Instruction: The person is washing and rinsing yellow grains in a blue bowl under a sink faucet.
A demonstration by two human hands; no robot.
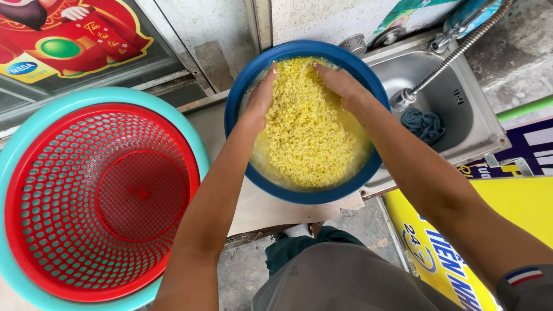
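Observation:
A round blue basin [242, 86] holds a heap of small yellow grains [305, 132] in cloudy water. My left hand [259, 101] is pressed against the left side of the heap, fingers partly sunk into it. Over on the heap's upper right edge, my right hand [341, 83] lies palm down with its fingers spread on the grains. Both forearms reach in from below. A red perforated strainer basket [103, 196] sits empty inside a turquoise basin [23, 138] to the left.
A small steel sink [455, 109] stands to the right with a dark blue cloth [423, 125] in it and a metal hose sprayer [403, 99] hanging over it. The blue basin rests on a pale board [259, 210]. A yellow signboard [518, 207] leans at the lower right.

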